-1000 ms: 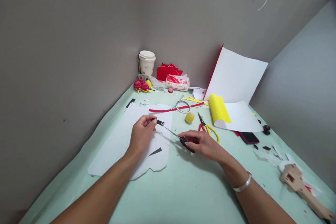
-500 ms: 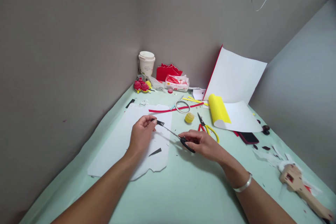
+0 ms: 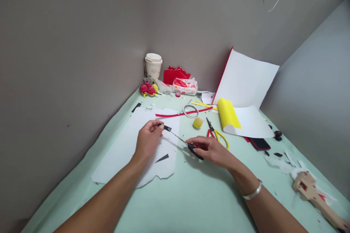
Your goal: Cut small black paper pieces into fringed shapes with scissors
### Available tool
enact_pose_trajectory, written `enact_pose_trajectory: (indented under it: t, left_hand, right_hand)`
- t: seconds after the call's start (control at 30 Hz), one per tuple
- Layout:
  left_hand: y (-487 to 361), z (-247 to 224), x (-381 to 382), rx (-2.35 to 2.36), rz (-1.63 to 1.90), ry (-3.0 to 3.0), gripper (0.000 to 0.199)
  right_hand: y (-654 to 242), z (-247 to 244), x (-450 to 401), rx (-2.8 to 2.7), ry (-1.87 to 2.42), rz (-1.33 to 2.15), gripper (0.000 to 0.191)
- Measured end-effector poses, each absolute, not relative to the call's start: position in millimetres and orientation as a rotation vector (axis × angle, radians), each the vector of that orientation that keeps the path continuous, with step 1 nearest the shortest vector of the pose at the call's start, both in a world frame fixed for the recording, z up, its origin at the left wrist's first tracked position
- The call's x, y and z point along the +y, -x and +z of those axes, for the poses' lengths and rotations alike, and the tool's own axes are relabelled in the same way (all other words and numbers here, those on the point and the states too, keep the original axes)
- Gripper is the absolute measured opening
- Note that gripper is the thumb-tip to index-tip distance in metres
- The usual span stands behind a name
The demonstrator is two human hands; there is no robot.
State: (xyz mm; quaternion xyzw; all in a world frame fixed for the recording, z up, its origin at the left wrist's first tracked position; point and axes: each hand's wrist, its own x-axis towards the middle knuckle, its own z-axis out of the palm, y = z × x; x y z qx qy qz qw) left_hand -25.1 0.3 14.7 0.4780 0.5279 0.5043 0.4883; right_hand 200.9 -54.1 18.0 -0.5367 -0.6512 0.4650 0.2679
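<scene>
Between the thumb and fingers of my left hand [image 3: 149, 136] is a small strip of black paper [image 3: 167, 128], its free end slit into narrow fringes. My right hand [image 3: 209, 148] is closed around the black handles of a pair of scissors [image 3: 193, 149]. Their thin blades point left, with the tips at the fringed end of the strip. Under my left hand lies a large white sheet of paper [image 3: 120, 160] with an uneven lower edge. A loose black paper scrap [image 3: 162, 158] rests on that sheet.
Beyond my hands are a yellow roll [image 3: 198, 122], a tape ring [image 3: 190, 111], a red strip [image 3: 166, 115] and pliers [image 3: 218, 136]. A lidded cup [image 3: 153, 66] and tissue pack [image 3: 185, 86] stand by the wall. At right lie yellow corrugated paper [image 3: 229, 113], a phone [image 3: 259, 143] and a glue gun [image 3: 306, 185].
Both hands keep nearly the same position, with the black strip and scissors still held. The whole view has shifted very slightly.
</scene>
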Motion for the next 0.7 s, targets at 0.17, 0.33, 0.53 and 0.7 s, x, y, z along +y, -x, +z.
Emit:
enact_pose_trajectory:
  t: [0.17, 0.33, 0.53, 0.7]
  left_hand:
    - [24.5, 15.3, -0.6, 1.287, 1.216, -1.158, 0.021]
    - [24.3, 16.5, -1.5, 1.279, 1.209, -1.163, 0.02]
    - [24.3, 16.7, -2.2, 1.274, 1.213, -1.167, 0.023]
    - [24.5, 15.3, -1.4, 1.267, 1.216, -1.163, 0.023]
  right_hand:
    - [-200.9, 16.6, -54.5, -1.73, 1.432, 1.28, 0.034]
    - [-201.3, 15.9, -54.3, -1.733, 1.437, 1.281, 0.034]
    - [-201.3, 18.5, -55.1, -1.756, 1.429, 1.245, 0.034]
    - [-200.8, 20.2, -55.6, -1.774, 1.442, 1.21, 0.033]
